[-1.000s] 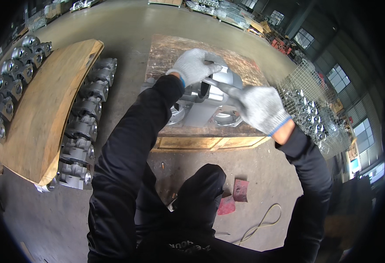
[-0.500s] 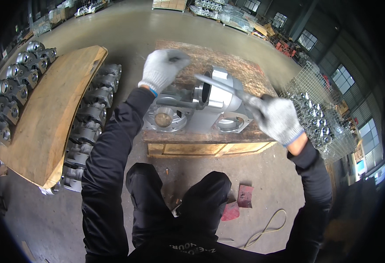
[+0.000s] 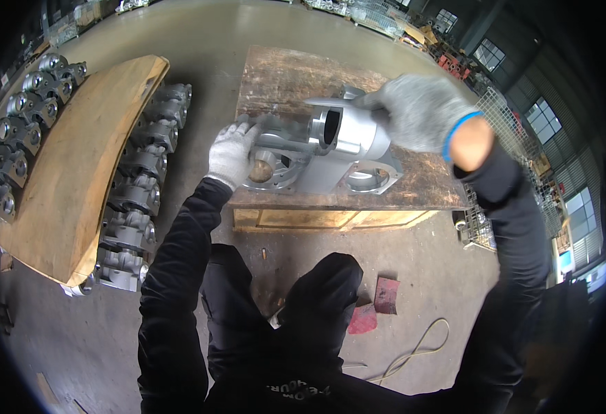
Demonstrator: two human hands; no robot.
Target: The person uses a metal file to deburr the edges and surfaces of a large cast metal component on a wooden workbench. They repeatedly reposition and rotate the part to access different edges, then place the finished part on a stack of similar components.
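A silver-grey metal casting (image 3: 322, 169) with round flanged openings and an upright tube lies on the wooden crate top in front of me. My left hand (image 3: 230, 155), in a white knit glove, grips the casting's left end beside a round flange. Over the casting's right side is my right hand (image 3: 420, 114), also gloved and blurred by motion. It is closed around a file (image 3: 334, 102), whose long grey blade points left across the top of the tube. The file's handle is hidden in the glove.
The worn wooden crate (image 3: 275, 76) carries the casting. At left, a plywood sheet (image 3: 89, 165) stands between rows of similar castings (image 3: 141, 169). A wire basket (image 3: 499, 114) is at right. Red pieces (image 3: 385, 295) and a looped cord (image 3: 420, 352) lie on the floor.
My left hand has come down from above the casting onto its left end. The right hand has moved up and brought the file over the tube's top.
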